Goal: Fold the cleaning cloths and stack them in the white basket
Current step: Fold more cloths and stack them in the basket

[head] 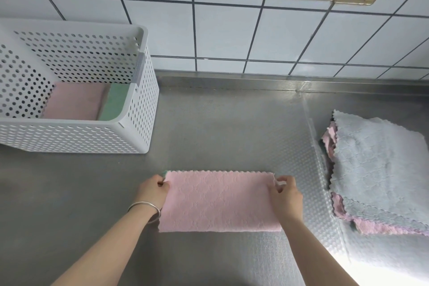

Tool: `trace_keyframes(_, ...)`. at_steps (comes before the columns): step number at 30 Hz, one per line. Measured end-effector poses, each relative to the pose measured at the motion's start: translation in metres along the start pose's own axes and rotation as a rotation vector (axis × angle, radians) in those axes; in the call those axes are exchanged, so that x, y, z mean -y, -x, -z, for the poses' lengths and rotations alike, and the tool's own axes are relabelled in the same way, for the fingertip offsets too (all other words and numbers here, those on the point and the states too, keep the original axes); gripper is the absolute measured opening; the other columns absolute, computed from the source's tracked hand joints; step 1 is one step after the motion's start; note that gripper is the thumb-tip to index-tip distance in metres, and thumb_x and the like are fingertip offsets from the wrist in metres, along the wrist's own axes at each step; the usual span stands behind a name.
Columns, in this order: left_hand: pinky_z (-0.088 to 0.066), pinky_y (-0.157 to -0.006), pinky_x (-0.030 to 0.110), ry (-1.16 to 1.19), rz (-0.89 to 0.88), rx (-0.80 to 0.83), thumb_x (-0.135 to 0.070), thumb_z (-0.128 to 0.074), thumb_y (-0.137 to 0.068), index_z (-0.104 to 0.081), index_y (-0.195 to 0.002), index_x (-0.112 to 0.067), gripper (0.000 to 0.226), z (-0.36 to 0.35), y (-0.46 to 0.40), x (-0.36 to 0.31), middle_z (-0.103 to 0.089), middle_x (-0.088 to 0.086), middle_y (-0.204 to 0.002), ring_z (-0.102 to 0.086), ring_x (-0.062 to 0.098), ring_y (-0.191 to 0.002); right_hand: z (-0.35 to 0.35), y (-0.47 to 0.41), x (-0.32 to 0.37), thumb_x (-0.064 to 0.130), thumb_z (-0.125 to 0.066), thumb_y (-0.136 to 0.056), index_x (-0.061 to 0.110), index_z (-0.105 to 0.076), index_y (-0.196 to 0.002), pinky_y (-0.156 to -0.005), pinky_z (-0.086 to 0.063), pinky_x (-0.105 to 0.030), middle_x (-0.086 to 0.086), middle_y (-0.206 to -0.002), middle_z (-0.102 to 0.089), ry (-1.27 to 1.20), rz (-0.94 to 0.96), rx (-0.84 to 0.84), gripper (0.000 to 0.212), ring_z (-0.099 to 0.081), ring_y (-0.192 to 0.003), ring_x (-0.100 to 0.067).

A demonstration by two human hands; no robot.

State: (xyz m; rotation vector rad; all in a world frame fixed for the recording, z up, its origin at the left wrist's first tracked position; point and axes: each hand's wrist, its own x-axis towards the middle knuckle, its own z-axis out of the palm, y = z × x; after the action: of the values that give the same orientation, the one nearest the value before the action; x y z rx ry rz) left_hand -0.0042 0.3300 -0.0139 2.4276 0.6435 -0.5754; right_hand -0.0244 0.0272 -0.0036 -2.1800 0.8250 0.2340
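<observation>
Lying flat on the worktop (pixel 209 123), front and centre: pink cloth (pixel 219 201), already halved into a long rectangle, long axis running left to right, zigzag edge along the far side and the smooth fold nearer the body. Pinching one far corner each: left hand (pixel 153 189) on the left corner, right hand (pixel 286 193) on the right, fingers (pixel 282 181) curled narrow around the fabric, nothing spare in either. Sitting right between the two hands, so the next fold probably turning on that long axis, bringing one short end over to the other. Peeking out at the left corner, a sliver of green, likely the cloth's other face. Looking plush, waffly, a bit floppy. Waiting well off to the far left: basket (pixel 139 90), nearer the left hand, already holding a folded pink and green one. Sitting off to the right: pile (pixel 380 165) of unfolded grey and pink ones.
</observation>
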Motion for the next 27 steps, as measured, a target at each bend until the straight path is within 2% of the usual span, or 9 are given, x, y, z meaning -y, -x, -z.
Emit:
trace_keyframes(4, -0.038, -0.071, 0.027, 0.0, 0.012, -0.012, -0.023, -0.051, -0.091, -0.062, -0.107, -0.008, 0.024, -0.001, 0.0, 0.001, -0.066, 0.011, -0.099, -0.054, 0.025, -0.083, -0.002, -0.001, -0.002, 0.028, -0.053, -0.092, 0.013, -0.05, -0.097, -0.061, -0.038, -0.028, 0.005, -0.076, -0.057, 0.036, 0.013, -0.034, 0.016, -0.052, -0.071, -0.015)
trace_keyframes(9, -0.039, -0.073, 0.029, 0.01, 0.022, -0.005, -0.021, -0.05, -0.092, -0.061, -0.104, -0.005, 0.023, -0.002, -0.001, -0.001, -0.066, 0.015, -0.1, -0.059, 0.032, -0.094, -0.005, -0.002, -0.006, 0.031, -0.053, -0.092, 0.014, -0.052, -0.089, -0.064, -0.043, -0.031, 0.005, -0.076, -0.059, 0.041, 0.036, -0.042, 0.017, -0.057, -0.074, -0.019)
trace_keyframes(16, -0.036, -0.069, 0.029, 0.103, 0.043, -0.01, -0.023, -0.049, -0.093, -0.059, -0.107, -0.008, 0.023, -0.002, 0.004, 0.006, -0.062, 0.009, -0.092, -0.053, 0.026, -0.081, -0.005, 0.008, -0.01, 0.027, -0.052, -0.092, 0.013, -0.046, -0.094, -0.062, -0.043, -0.032, 0.002, -0.078, -0.058, 0.014, 0.108, -0.052, 0.015, -0.057, -0.075, -0.021)
trace_keyframes(19, -0.041, -0.071, 0.033, 0.199, 0.059, -0.037, -0.025, -0.049, -0.093, -0.056, -0.101, -0.014, 0.015, -0.002, 0.007, 0.008, -0.064, 0.011, -0.094, -0.057, 0.028, -0.081, -0.005, 0.011, -0.015, 0.02, -0.058, -0.086, 0.011, -0.044, -0.097, -0.063, -0.044, -0.032, -0.001, -0.082, -0.057, 0.06, 0.161, -0.034, 0.019, -0.057, -0.076, -0.022)
trace_keyframes(21, -0.041, -0.072, 0.033, 0.267, 0.057, -0.085, -0.024, -0.052, -0.091, -0.05, -0.1, -0.013, 0.014, -0.003, 0.013, 0.008, -0.061, 0.011, -0.093, -0.056, 0.029, -0.083, -0.008, 0.014, -0.017, 0.02, -0.056, -0.085, 0.011, -0.046, -0.094, -0.063, -0.044, -0.032, -0.004, -0.088, -0.056, 0.131, 0.174, -0.078, 0.017, -0.054, -0.077, -0.022)
trace_keyframes(23, -0.042, -0.075, 0.034, 0.285, -0.023, -0.18, -0.016, -0.058, -0.087, -0.049, -0.105, -0.009, 0.021, -0.006, 0.024, 0.009, -0.056, 0.01, -0.096, -0.056, 0.03, -0.083, -0.011, 0.017, -0.021, 0.024, -0.056, -0.081, 0.009, -0.053, -0.093, -0.068, -0.046, -0.034, -0.008, -0.096, -0.055, 0.313, 0.318, -0.215, 0.019, -0.053, -0.082, -0.025)
trace_keyframes(24, -0.044, -0.076, 0.036, 0.234, -0.115, -0.256, -0.012, -0.061, -0.084, -0.05, -0.106, -0.009, 0.025, -0.01, 0.03, 0.011, -0.054, 0.01, -0.099, -0.056, 0.03, -0.083, -0.013, 0.02, -0.023, 0.024, -0.059, -0.077, 0.008, -0.056, -0.095, -0.069, -0.048, -0.037, -0.01, -0.099, -0.057, 0.403, 0.416, -0.265, 0.024, -0.055, -0.084, -0.027)
trace_keyframes(26, -0.049, -0.078, 0.038, -0.025, -0.396, -0.383, -0.014, -0.06, -0.078, -0.054, -0.109, -0.013, 0.031, -0.022, 0.043, 0.015, -0.052, 0.008, -0.108, -0.053, 0.026, -0.091, -0.021, 0.034, -0.024, 0.022, -0.058, -0.073, 0.01, -0.058, -0.103, -0.074, -0.052, -0.041, -0.012, -0.107, -0.061, 0.515, 0.583, -0.28, 0.032, -0.059, -0.091, -0.03)
trace_keyframes(27, -0.049, -0.081, 0.038, -0.149, -0.536, -0.366, -0.021, -0.054, -0.079, -0.053, -0.113, -0.017, 0.035, -0.03, 0.049, 0.016, -0.051, 0.003, -0.114, -0.051, 0.023, -0.099, -0.028, 0.041, -0.025, 0.024, -0.051, -0.075, 0.012, -0.055, -0.109, -0.082, -0.05, -0.043, -0.012, -0.114, -0.061, 0.557, 0.647, -0.252, 0.036, -0.058, -0.099, -0.031)
